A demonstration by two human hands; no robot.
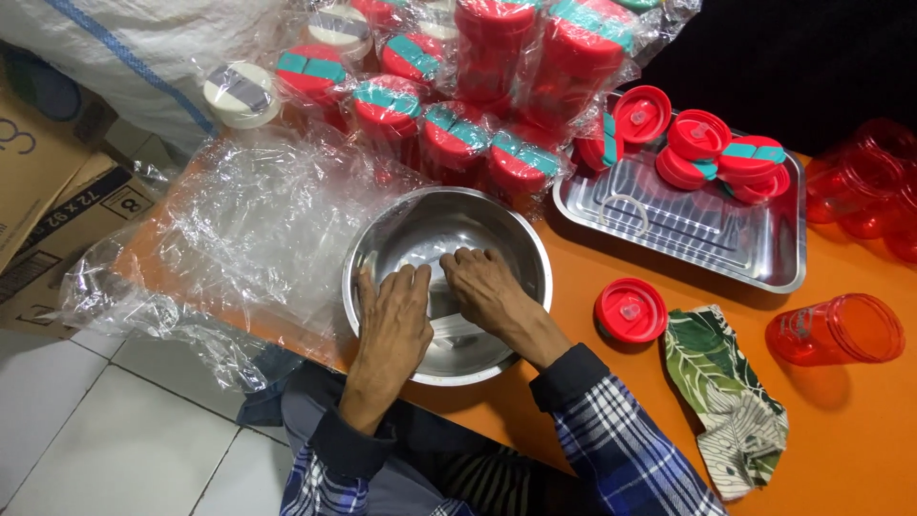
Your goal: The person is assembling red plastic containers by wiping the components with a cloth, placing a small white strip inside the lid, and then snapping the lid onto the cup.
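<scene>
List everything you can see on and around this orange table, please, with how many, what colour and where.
steel bowl: one, silver, table's near edge, both hands inside
steel tray: one, silver, right of the bowl
loose lids on tray: several, red with teal tabs, tray's far end
single lid: one, red, on the table before the tray
leaf-print cloth: one, green and white, right of that lid
clear cups: one red lying near the cloth, more at the right edge
wrapped containers: many, red with teal, far side
plastic wrap: clear, left of the bowl
cardboard boxes: brown, far left
left hand: in the bowl
right hand: in the bowl
</scene>
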